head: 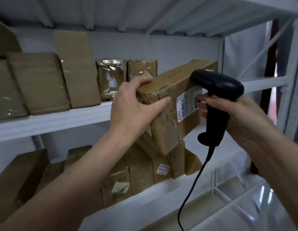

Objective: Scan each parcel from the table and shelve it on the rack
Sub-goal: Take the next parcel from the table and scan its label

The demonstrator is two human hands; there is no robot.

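**Parcel held at the rack, scanner at its label**

The left hand [133, 105] grips the near end of a long cardboard parcel [174, 97], tilted over the white rack [53, 120] shelf edge. The right hand [241, 117] holds a black scanner [214, 97] against its label [186, 104].

grey wall [244, 52] beyond the shelving, dark red upright post [268, 90] at right, glossy pale floor [261, 205] below

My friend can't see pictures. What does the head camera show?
A left hand holds a cardboard parcel at a white rack of parcels, while the right hand grips a black scanner by its label.
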